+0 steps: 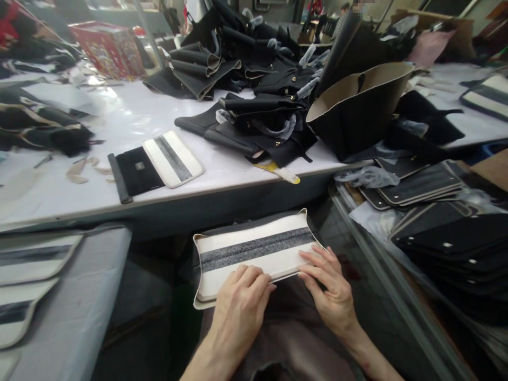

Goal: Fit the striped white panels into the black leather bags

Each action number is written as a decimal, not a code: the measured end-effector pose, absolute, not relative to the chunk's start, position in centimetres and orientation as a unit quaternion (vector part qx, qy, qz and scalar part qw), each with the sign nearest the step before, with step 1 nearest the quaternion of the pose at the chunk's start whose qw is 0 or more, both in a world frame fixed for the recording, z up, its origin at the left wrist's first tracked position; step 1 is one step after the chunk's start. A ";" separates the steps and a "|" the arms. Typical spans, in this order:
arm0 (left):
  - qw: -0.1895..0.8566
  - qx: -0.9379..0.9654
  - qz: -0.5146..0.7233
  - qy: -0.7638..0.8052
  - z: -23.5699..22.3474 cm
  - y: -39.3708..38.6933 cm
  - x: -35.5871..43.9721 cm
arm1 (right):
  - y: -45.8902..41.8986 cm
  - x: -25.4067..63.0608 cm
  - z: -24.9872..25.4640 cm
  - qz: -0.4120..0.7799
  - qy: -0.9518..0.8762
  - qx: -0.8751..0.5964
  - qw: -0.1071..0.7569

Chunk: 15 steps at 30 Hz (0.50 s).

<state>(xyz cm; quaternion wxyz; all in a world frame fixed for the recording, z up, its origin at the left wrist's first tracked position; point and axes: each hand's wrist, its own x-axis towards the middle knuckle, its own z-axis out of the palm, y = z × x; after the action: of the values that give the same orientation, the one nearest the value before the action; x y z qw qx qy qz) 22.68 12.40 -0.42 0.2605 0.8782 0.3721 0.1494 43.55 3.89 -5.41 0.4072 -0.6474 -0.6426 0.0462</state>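
Observation:
A white panel with a dark grey stripe [254,251] rests over my lap, set in a black piece whose pale edges curl up at the corners. My left hand [242,301] grips the panel's near edge left of centre, fingers bent over it and pressed together. At the near right corner, my right hand [327,283] pinches the edge, thumb below and fingers lying on the white surface. On the table beyond lies a similar striped panel [173,159] beside a black pocket piece [138,168] with a small label.
A white table [119,121] carries a heap of black bag parts [270,127] and an upright black bag body [357,111]. More striped panels [35,259] lie on a grey surface at left. Stacked black flaps [456,248] stand at right. A red patterned box [109,50] sits far left.

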 end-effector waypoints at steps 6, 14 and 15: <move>0.223 0.849 0.172 0.448 -1.3 11.2 23.1 | 4.5 42.2 -5.9 0.035 -0.585 -0.676 0.447; 0.097 0.856 0.161 0.481 -2.2 10.8 22.9 | 4.6 40.9 -5.8 0.020 -0.539 -0.699 0.470; 0.096 0.856 0.155 0.484 -2.3 10.9 22.9 | 4.7 40.8 -5.8 0.017 -0.535 -0.701 0.470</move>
<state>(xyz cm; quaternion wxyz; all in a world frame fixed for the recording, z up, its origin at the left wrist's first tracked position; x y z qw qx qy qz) 22.89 10.88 -2.27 0.0958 0.8556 0.4844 0.1552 40.84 4.72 -5.83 0.4705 -0.7012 -0.5355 0.0166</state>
